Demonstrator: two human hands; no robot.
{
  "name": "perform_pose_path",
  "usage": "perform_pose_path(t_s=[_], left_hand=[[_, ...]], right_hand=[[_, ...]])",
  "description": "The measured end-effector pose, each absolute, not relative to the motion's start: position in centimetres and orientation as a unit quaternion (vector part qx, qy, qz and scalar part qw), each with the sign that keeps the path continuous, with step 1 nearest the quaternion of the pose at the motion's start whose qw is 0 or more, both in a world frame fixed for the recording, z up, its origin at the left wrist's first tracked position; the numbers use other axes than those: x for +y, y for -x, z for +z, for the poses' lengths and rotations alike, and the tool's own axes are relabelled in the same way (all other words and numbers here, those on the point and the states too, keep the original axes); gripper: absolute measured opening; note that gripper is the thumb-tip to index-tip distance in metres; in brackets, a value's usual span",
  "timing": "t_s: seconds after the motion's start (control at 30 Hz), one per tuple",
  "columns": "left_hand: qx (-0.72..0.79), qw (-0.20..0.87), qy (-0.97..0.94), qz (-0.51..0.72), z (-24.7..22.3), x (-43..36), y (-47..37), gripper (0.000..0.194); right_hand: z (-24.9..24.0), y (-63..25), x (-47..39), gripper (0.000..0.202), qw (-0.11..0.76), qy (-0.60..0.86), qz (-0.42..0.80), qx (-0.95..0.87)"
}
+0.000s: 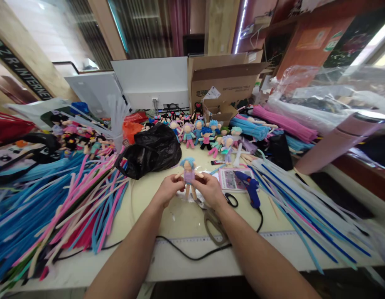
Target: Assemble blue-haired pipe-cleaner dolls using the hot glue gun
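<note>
Between my two hands is a small pipe-cleaner doll (189, 176) with light blue hair, a lilac top and beige legs, held upright just above the table. My left hand (170, 189) pinches it by one arm and side. On the other side my right hand (210, 187) grips its other arm, thumb against the body. Under my right wrist lie scissors (214, 226) with olive-grey handles. A second, black-handled pair of scissors (232, 200) rests just right of that wrist. Farther right, a blue glue gun (251, 189) lies partly on a printed card (231, 179).
Pipe cleaners (86, 199) heap the left side; more (304, 211) fan out at right. A black plastic bag (153, 149) and several finished dolls (206, 135) stand behind my hands. A pink tumbler (338, 143) leans at right. A black cable (192, 258) crosses the table front.
</note>
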State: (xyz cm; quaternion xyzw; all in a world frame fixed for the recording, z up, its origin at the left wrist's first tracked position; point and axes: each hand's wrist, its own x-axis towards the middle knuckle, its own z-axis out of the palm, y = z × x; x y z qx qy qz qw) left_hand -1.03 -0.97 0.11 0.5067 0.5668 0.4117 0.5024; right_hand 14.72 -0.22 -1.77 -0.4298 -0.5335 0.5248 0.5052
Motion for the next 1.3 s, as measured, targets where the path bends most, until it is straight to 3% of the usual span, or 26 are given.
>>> perform_pose_path(t_s=[0.4, 0.6, 0.83, 1.03, 1.3], left_hand=[[0.479, 0.628, -0.426, 0.441, 0.7, -1.2, 1.7, 0.037], [0.481, 0.602, -0.441, 0.461, 0.4, -1.1, 1.4, 0.036], [0.473, 0.615, -0.431, 0.46, 0.0, -1.0, 1.2, 0.044], [0.497, 0.588, -0.435, 0.467, -0.3, -0.9, 1.2, 0.039], [0.48, 0.593, -0.443, 0.471, -0.2, -1.1, 1.1, 0.038]], right_hand=[[0.4, -15.5, -0.5, 0.027, 0.485, 0.372, 0.647, -0.456], [-0.5, -15.5, -0.3, 0.029, 0.429, 0.376, 0.674, -0.469], [-0.8, -15.6, -0.1, 0.031, 0.429, 0.396, 0.674, -0.453], [-1.0, -15.6, -0.2, 0.038, 0.393, 0.43, 0.66, -0.475], [-0.6, -15.3, -0.7, 0.031, 0.369, 0.449, 0.635, -0.509]])
